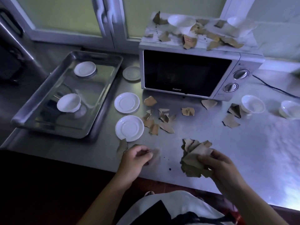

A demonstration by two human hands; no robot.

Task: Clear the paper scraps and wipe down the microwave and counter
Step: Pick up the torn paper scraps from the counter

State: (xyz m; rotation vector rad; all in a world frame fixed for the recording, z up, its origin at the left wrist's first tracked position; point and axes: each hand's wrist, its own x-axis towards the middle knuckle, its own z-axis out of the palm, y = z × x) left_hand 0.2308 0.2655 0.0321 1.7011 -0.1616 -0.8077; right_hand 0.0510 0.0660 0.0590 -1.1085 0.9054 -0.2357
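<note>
Brown, jagged paper scraps (193, 158) bunch crumpled in the right hand (218, 167).

In front of the microwave (186, 72) and off toward its left, a pale scrap (155, 155) at the fingertips of the left hand (134, 161) is smeared by motion. Whether the curled fingers pinch it or only touch it cannot be told. A darker scrap (122, 147) beside it is partly covered by that hand. Straight in front of the microwave, the right hand (222, 168) grips a bundle of scraps (193, 158) and hides its right side. Right of the microwave, the farther bowl (290, 109) is cut by the frame edge, and the power cord (276, 89) runs out of view. On the microwave's top, the rear right bowl (238, 24) is blurred. Markings around the dials (241, 74) are too small to read. Far left of the microwave, a dark appliance (9, 62) is cut off.
</note>
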